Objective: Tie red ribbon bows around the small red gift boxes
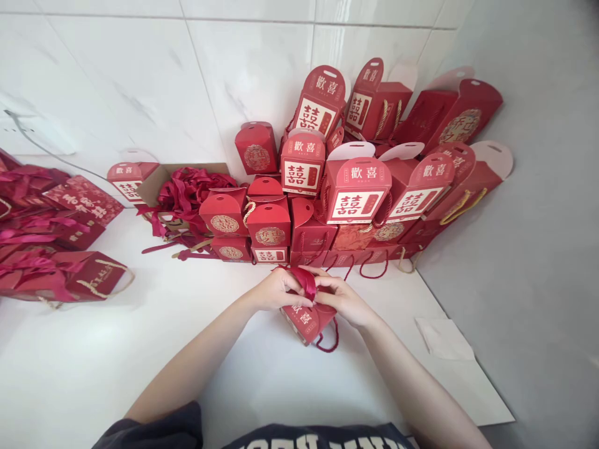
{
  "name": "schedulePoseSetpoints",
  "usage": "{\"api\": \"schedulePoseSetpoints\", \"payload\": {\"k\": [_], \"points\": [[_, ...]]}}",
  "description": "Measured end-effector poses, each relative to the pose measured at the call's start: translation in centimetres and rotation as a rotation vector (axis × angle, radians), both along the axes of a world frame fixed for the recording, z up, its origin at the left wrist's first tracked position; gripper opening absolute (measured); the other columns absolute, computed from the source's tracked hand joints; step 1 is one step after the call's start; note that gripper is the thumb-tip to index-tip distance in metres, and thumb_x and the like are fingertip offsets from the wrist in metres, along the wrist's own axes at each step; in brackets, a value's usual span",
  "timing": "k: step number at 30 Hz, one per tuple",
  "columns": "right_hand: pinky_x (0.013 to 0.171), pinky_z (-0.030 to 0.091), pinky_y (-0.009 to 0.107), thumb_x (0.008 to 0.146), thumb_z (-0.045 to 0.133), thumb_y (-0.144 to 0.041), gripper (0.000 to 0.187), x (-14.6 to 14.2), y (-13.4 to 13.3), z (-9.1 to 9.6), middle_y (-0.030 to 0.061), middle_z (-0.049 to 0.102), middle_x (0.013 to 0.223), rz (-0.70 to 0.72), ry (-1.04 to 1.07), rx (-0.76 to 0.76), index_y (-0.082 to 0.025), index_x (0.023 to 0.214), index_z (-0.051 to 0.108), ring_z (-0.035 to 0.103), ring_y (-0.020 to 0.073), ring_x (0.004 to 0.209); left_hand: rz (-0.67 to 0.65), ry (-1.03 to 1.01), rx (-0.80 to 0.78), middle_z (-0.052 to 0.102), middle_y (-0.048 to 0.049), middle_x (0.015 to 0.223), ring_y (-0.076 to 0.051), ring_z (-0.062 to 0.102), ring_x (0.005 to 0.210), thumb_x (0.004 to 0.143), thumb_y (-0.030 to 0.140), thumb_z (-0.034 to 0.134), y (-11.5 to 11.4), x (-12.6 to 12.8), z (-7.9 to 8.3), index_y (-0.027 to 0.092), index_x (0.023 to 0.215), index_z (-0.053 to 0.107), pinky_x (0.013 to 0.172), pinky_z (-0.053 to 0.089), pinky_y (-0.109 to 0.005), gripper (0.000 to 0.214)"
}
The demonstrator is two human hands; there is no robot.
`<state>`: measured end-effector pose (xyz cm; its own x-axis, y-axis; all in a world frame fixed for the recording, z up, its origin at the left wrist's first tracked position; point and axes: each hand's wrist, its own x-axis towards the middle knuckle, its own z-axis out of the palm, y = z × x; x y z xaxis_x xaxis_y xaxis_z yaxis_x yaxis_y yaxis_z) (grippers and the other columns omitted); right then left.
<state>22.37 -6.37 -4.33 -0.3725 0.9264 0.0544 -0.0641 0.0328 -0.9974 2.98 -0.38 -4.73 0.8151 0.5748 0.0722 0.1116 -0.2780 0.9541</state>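
Note:
A red gift box (302, 321) with white lettering lies on the white table in front of me, its dark red cord handle looping out at the right. Over its top, a loop of dark red satin ribbon (306, 282) stands up between my hands. My left hand (278, 290) pinches the ribbon from the left. From the other side, the fingers of my right hand (339, 298) close on the ribbon too, partly covering the box top. The ribbon ends are mostly hidden by my fingers.
Red gift boxes (358, 190) are stacked against the wall behind my hands. Left of them, a cardboard carton (154, 187) holds crumpled red ribbons (196, 190). Ribboned boxes (100, 274) pile up at the far left. White paper (444, 338) lies near the right edge.

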Motion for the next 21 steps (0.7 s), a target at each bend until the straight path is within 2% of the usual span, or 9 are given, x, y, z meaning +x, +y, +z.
{"api": "schedulePoseSetpoints", "payload": {"k": [2, 4, 6, 8, 12, 16, 21], "points": [[0.109, 0.035, 0.042, 0.077, 0.073, -0.038, 0.014, -0.5, 0.0, -0.5, 0.0052, 0.069, 0.115, -0.066, 0.057, -0.044, -0.024, 0.081, 0.075, 0.055, 0.0260, 0.123, -0.007, 0.004, 0.029, 0.073, -0.0081, 0.074, -0.016, 0.063, 0.071, 0.075, 0.037, 0.076, 0.0, 0.0, 0.0, 0.014, 0.079, 0.079, 0.073, 0.050, -0.029, 0.023], [0.103, 0.041, 0.040, 0.069, 0.080, -0.037, 0.017, -0.9, -0.1, -1.1, 0.0043, 0.072, 0.100, -0.182, 0.184, -0.160, -0.022, 0.072, 0.073, 0.063, 0.0251, 0.108, -0.010, -0.006, 0.060, 0.074, -0.0082, 0.075, -0.018, 0.064, 0.080, 0.075, 0.036, 0.076, 0.1, 0.1, 0.2, 0.017, 0.078, 0.079, 0.080, 0.050, -0.030, 0.020], [0.089, 0.049, 0.035, 0.063, 0.084, -0.035, 0.022, -1.0, -0.2, -1.8, 0.0034, 0.073, 0.087, -0.310, 0.337, -0.313, -0.019, 0.071, 0.071, 0.068, 0.0217, 0.088, -0.009, -0.019, 0.087, 0.074, -0.0083, 0.074, -0.021, 0.063, 0.092, 0.074, 0.036, 0.077, 0.2, 0.1, 0.3, 0.018, 0.075, 0.079, 0.088, 0.048, -0.032, 0.017], [0.077, 0.052, 0.031, 0.063, 0.084, -0.036, 0.026, -0.8, -0.3, -2.3, 0.0022, 0.072, 0.081, -0.408, 0.457, -0.422, -0.018, 0.076, 0.070, 0.067, 0.0179, 0.075, -0.019, -0.021, 0.092, 0.074, -0.0085, 0.074, -0.022, 0.061, 0.099, 0.075, 0.036, 0.077, 0.2, 0.2, 0.4, 0.019, 0.073, 0.079, 0.092, 0.047, -0.033, 0.017], [0.069, 0.051, 0.024, 0.063, 0.083, -0.037, 0.028, 1.0, -0.4, -3.1, -0.0016, 0.071, 0.082, -0.572, 0.588, -0.478, -0.021, 0.079, 0.066, 0.065, 0.0131, 0.076, -0.023, -0.021, 0.065, 0.075, -0.0100, 0.078, -0.023, 0.060, 0.105, 0.075, 0.035, 0.077, 0.2, 0.1, 0.2, 0.019, 0.076, 0.080, 0.096, 0.044, -0.034, 0.016], [0.052, 0.045, 0.019, 0.063, 0.082, -0.034, 0.027, 3.5, -0.4, -4.1, -0.0070, 0.065, 0.070, -0.737, 0.712, -0.516, -0.022, 0.079, 0.064, 0.058, 0.0073, 0.058, -0.011, -0.018, 0.035, 0.076, -0.0106, 0.081, -0.023, 0.058, 0.109, 0.075, 0.035, 0.077, 0.1, 0.0, 0.1, 0.019, 0.081, 0.080, 0.096, 0.045, -0.034, 0.017], [0.048, 0.044, 0.016, 0.071, 0.076, -0.028, 0.017, 6.1, -0.7, -4.0, -0.0059, 0.062, 0.067, -0.827, 0.833, -0.537, -0.020, 0.077, 0.062, 0.058, 0.0058, 0.056, -0.011, -0.005, 0.033, 0.073, -0.0099, 0.075, -0.024, 0.058, 0.109, 0.075, 0.036, 0.077, 0.2, 0.0, 0.2, 0.019, 0.077, 0.080, 0.095, 0.045, -0.034, 0.017]]}}
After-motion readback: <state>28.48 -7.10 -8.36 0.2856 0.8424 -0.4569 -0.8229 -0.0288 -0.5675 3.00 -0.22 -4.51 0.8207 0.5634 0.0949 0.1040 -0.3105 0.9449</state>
